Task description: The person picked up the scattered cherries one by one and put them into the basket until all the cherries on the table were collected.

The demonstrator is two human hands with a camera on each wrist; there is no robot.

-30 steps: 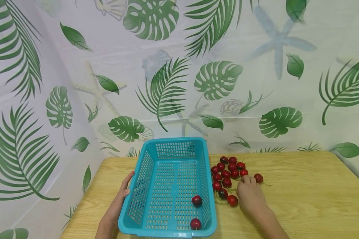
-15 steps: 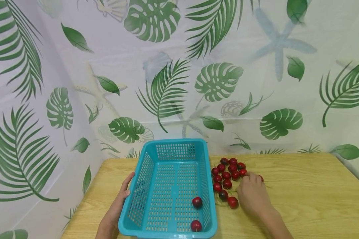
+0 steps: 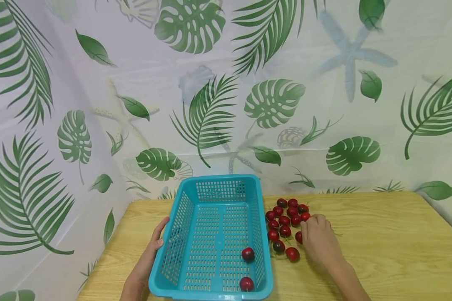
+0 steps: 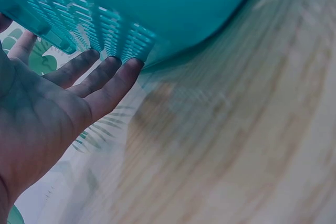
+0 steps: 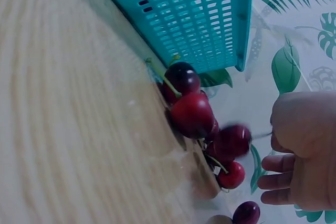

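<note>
My right hand (image 3: 321, 240) pinches a dark red cherry (image 5: 232, 141) by its thin stem between thumb and forefinger, the other fingers held out. In the head view this cherry (image 3: 299, 237) shows just left of the hand, partly hidden by it. A loose group of cherries (image 3: 284, 220) lies on the table beside the blue plastic basket (image 3: 210, 294). Inside the basket, near its right wall, are two cherries, one (image 3: 247, 254) farther back and one (image 3: 246, 284) closer. My left hand (image 4: 50, 114) touches the basket's left side with extended fingertips.
The wooden table (image 3: 391, 246) stretches right of the cherries. Behind it hangs a white cloth (image 3: 218, 138) printed with green leaves, which continues down the left side. Another cherry (image 5: 247, 213) lies at the bottom edge of the right wrist view.
My right hand has shifted slightly right, and a cherry now shows beside it on its left. The cherry formerly seen at the hand's right is now covered. The left hand and basket stay put.
</note>
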